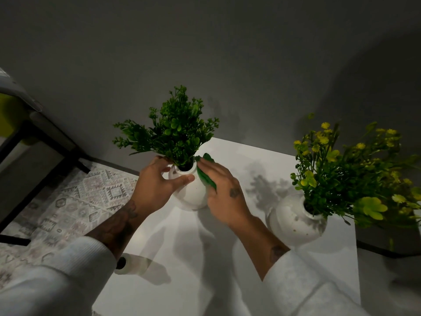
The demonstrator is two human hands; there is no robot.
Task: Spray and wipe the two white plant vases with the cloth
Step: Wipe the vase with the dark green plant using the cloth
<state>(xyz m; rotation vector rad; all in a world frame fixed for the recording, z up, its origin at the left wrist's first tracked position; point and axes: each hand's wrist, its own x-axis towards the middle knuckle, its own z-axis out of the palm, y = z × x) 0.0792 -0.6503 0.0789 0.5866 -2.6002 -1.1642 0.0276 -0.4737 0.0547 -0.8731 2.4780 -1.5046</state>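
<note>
**Ana:** While the first vase (191, 195) stands on the white bench (205, 270), who has hold of it?

**Ben:** The left hand (155, 181). Its fingers (160, 161) and thumb curl round the thin neck, right under the green plant (173, 131).

**Ana:** And the other side of that vase?

**Ben:** The right hand (224, 190) lays nearly straight fingers on the green cloth (206, 176) and presses it flat on the round side.

**Ana:** Will the vase be tricky?

**Ben:** I think so. It looks hard and smooth, and it could break if it tips. Wet from spray, it may slip. The neck is the best place to hold. The cloth is soft and bends round it.

**Ana:** What is further out?

**Ben:** Right of the first vase, well apart, sits the second vase (293, 222) with yellow flowers (341, 156). It has small dark specks, so I guess it needs wiping too. Left of the first vase, off the bench, lies a patterned rug (75, 197).
</note>
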